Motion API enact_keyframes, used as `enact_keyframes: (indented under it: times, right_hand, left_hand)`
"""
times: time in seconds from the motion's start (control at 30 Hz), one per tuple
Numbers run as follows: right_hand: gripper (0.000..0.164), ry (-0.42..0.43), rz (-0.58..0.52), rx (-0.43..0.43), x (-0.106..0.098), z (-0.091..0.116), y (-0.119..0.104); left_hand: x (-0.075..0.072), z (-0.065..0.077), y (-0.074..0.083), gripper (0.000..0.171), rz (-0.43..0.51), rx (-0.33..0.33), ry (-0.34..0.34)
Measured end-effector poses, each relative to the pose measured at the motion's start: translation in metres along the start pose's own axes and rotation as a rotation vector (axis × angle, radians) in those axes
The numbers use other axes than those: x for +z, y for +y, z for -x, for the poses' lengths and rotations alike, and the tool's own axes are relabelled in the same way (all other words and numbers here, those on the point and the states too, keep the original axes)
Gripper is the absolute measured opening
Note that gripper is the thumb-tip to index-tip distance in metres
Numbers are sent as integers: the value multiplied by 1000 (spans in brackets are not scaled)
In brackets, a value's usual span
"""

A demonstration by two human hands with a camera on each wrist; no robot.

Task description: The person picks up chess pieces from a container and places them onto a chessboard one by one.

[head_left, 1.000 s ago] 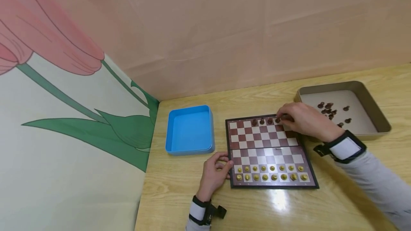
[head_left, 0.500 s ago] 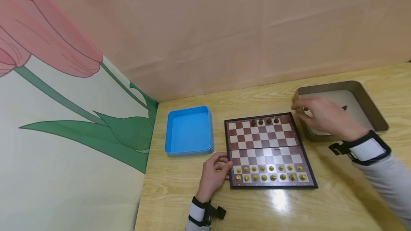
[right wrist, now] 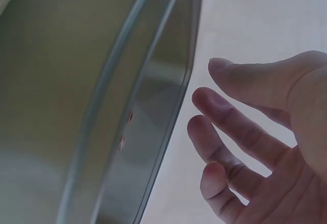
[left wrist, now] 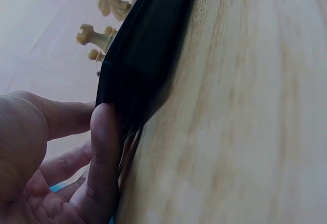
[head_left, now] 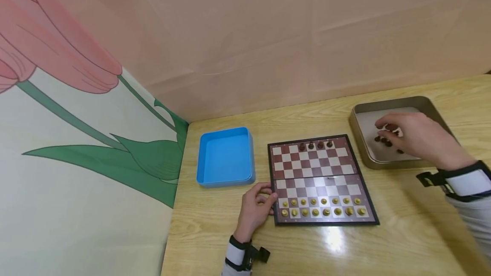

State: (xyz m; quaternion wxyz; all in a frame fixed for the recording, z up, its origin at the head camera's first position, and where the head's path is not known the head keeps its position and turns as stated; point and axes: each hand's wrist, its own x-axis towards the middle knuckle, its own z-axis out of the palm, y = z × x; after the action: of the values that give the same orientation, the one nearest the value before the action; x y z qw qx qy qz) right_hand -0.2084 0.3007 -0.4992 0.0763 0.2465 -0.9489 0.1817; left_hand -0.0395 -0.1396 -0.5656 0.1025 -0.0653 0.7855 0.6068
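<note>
A folding chessboard [head_left: 314, 187] lies flat on the table. My left hand [head_left: 254, 211] holds its left edge, thumb and fingers meeting the dark rim [left wrist: 138, 50] in the left wrist view. Two rows of gold chess pieces [head_left: 326, 212] stand along the near side. Several dark chess pieces [head_left: 320, 145] stand on the far row. Over the brown metal tin [head_left: 362, 148] hovers my right hand [head_left: 420, 137], thumb and fingers apart above loose dark chess pieces [head_left: 383, 140]. The right wrist view shows nothing between those fingers [right wrist: 209, 101]; part of the tin is hidden behind the hand.
A blue square tray [head_left: 226, 156] sits left of the board, beyond my left hand. Behind the table rises a wall covered in plain peach cloth [head_left: 268, 54]. A flower-printed panel [head_left: 96, 173] borders the table on the left.
My right hand has left the dark piece on the far row and moved right, over the tin, its fingers now spread. The left hand stays at the board's edge.
</note>
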Motion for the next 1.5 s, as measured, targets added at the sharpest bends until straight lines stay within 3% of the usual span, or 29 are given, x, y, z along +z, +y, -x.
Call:
enact_keyframes:
  times: [0.27,0.53,0.87,1.1,1.37,1.5]
  right_hand:
    - [25,-14,34,48,-3,8,15]
    - [27,-31,41,27,-3,14,26]
    - [20,-202,21,139,6,25,40]
    - [11,-170,39,90,15,32,49]
    - [13,-224,16,135,14,34,51]
    - [13,-203,23,122,14,36,49]
  left_hand:
    - [-1,0,-1,33,0,-2,1]
    - [0,-2,-2,33,7,3,0]
    - [0,-2,-2,33,5,-9,3]
    - [0,-4,-2,32,2,5,1]
    - [1,-3,-1,32,5,12,-2]
    - [1,-2,-1,32,5,4,1]
